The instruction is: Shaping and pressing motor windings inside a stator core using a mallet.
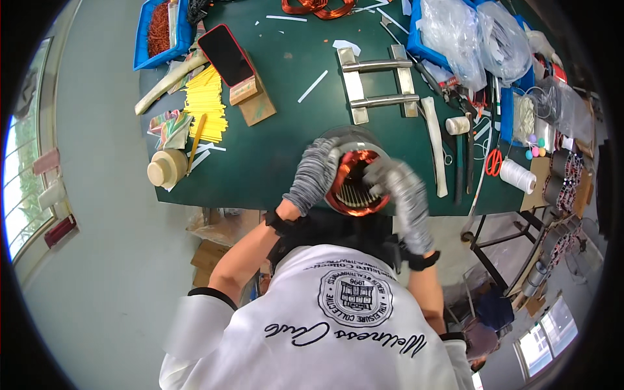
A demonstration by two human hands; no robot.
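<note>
A motor stator [357,210] with red-brown copper windings stands at the front edge of the green table, tilted so that its open bore and pale slot strips face me. My left hand [314,174], in a grey knitted glove, is closed around the stator's upper left rim. On the opposite side, my gloved right hand [404,195] is at the right rim, its fingertips reaching over the bore. Motion smears those fingers, so I cannot make out whether they pinch anything.
Yellow strips [207,104], a phone [225,54] on a wooden block and a round cream-coloured piece [166,169] lie left. Right of the stator are a metal-barred frame [380,83], a pale stick [434,147], red-handled scissors [494,162] and a thread spool [517,176]. Blue bins [144,53] line the back.
</note>
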